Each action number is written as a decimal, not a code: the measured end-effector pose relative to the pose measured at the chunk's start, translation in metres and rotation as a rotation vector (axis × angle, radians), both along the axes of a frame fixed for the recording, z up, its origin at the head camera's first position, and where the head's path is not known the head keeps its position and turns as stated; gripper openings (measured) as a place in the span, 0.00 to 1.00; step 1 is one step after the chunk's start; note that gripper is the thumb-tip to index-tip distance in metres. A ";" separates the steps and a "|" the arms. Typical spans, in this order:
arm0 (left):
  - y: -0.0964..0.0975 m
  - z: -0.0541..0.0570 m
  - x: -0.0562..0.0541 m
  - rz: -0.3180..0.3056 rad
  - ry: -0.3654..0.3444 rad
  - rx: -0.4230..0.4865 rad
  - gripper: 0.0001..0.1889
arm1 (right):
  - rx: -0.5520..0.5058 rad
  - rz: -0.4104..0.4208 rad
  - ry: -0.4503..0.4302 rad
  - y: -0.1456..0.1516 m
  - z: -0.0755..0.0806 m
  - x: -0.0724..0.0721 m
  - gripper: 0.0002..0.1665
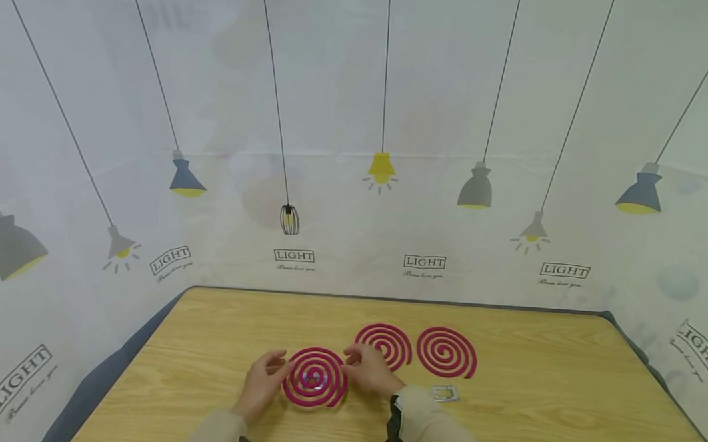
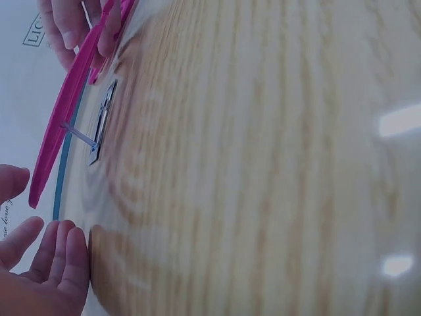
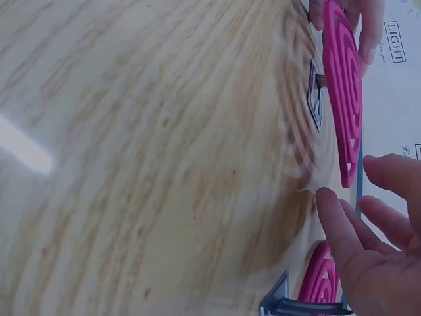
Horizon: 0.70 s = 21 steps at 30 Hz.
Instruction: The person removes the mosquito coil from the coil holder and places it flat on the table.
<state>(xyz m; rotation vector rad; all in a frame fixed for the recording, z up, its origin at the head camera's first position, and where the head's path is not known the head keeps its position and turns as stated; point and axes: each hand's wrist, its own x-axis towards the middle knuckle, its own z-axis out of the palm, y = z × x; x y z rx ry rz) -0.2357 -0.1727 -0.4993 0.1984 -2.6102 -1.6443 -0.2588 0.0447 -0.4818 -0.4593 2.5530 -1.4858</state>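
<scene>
A magenta mosquito coil [image 1: 314, 378] lies flat, raised above the tabletop on a small metal stand [image 2: 100, 131]. The stand's upright meets the coil's underside near its middle. My left hand [image 1: 260, 379] is at the coil's left edge, thumb and fingers spread. In the left wrist view a small gap shows between that thumb and the rim. My right hand [image 1: 376, 370] is at the opposite edge, and the right wrist view shows its thumb and fingers spread just off the coil [image 3: 343, 92]. Neither hand visibly pinches it.
Two more magenta coils [image 1: 445, 352] lie flat behind and to the right, one partly covered by my right hand. A second metal stand [image 1: 445, 393] lies on the wooden table [image 1: 560, 405] right of my right hand. A lamp-printed curtain [image 1: 340, 260] surrounds the table's back and sides.
</scene>
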 end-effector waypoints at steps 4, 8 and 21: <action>-0.001 -0.003 0.000 0.004 -0.015 0.022 0.23 | 0.013 -0.016 0.007 -0.003 -0.004 0.000 0.17; -0.002 -0.004 0.000 0.001 -0.003 0.038 0.22 | 0.019 -0.022 0.046 -0.005 -0.006 0.001 0.15; -0.004 -0.005 0.002 -0.038 0.004 0.077 0.19 | -0.008 -0.066 0.043 -0.009 -0.008 0.006 0.13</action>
